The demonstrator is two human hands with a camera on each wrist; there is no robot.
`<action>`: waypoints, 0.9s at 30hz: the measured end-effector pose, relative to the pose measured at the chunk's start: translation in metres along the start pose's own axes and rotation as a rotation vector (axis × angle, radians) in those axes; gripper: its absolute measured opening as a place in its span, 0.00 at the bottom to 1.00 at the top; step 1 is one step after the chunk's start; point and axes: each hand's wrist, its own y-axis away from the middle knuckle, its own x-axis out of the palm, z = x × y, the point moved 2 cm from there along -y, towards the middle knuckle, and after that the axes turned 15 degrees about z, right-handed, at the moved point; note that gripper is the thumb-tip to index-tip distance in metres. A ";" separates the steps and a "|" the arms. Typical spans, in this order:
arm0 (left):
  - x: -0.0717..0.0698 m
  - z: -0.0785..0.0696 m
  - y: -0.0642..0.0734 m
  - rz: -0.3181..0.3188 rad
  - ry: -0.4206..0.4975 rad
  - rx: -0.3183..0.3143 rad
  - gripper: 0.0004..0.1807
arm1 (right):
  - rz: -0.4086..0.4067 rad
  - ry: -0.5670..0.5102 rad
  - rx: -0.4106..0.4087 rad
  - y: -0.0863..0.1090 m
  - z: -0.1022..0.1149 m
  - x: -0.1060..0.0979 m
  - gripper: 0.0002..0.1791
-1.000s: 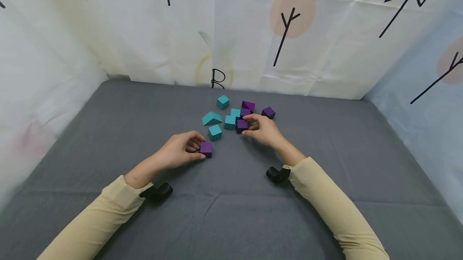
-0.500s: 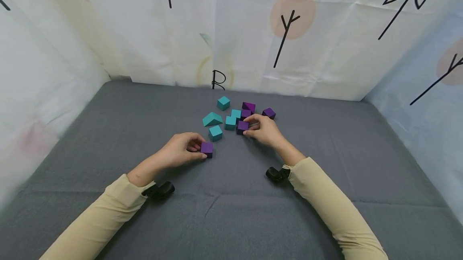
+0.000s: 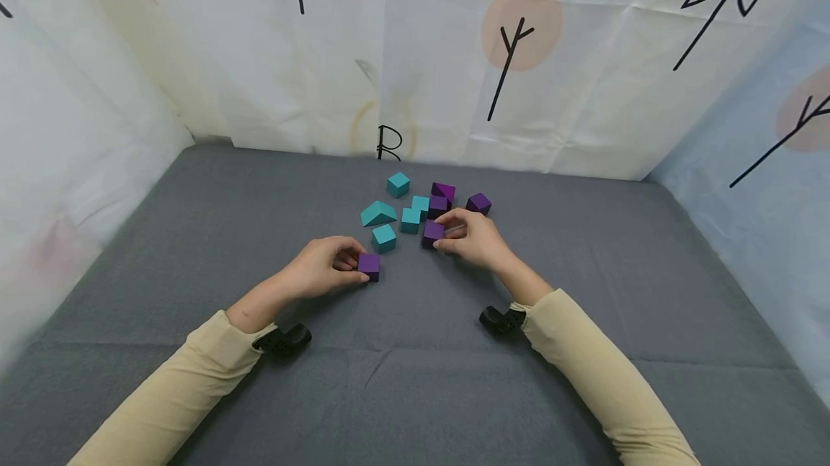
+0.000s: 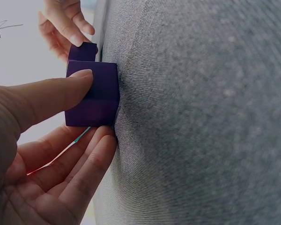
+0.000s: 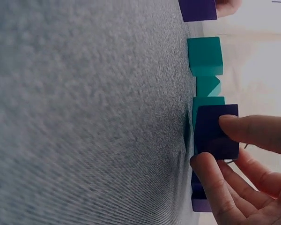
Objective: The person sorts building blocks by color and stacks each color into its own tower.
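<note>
My left hand [image 3: 324,266] pinches a purple cube [image 3: 369,267] between thumb and fingers, low over the grey cloth. In the left wrist view the thumb lies across one face of that cube [image 4: 96,105]. My right hand [image 3: 472,237] grips a second purple cube [image 3: 432,233] at the near edge of the block cluster. The right wrist view shows the thumb pressed on this cube [image 5: 218,133], with fingers curled at its lower side. Just left of it stands a teal cube [image 3: 410,220]; behind it are a purple cube [image 3: 437,207] and another teal block [image 3: 421,204].
A teal triangular block [image 3: 378,214] and a teal cube [image 3: 384,238] lie left of the cluster. Further back are a teal cube [image 3: 398,184], a magenta-purple triangular block [image 3: 444,191] and a purple block [image 3: 478,203]. A printed curtain [image 3: 441,55] borders the grey-covered table [image 3: 402,394].
The right hand has drawn its purple cube slightly toward the person, opening a small gap from the purple cube behind. The left hand stays nearly still with its cube.
</note>
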 end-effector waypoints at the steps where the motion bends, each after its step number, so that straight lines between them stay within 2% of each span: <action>1: 0.000 0.000 0.000 -0.001 0.000 0.003 0.17 | 0.005 0.005 -0.008 0.001 0.000 0.000 0.22; 10: 0.000 0.000 0.001 -0.005 0.011 0.005 0.17 | 0.073 0.023 -0.082 0.009 0.010 0.010 0.20; 27: 0.000 -0.003 -0.002 -0.015 0.024 -0.034 0.16 | 0.156 0.064 -0.136 0.008 0.023 0.033 0.19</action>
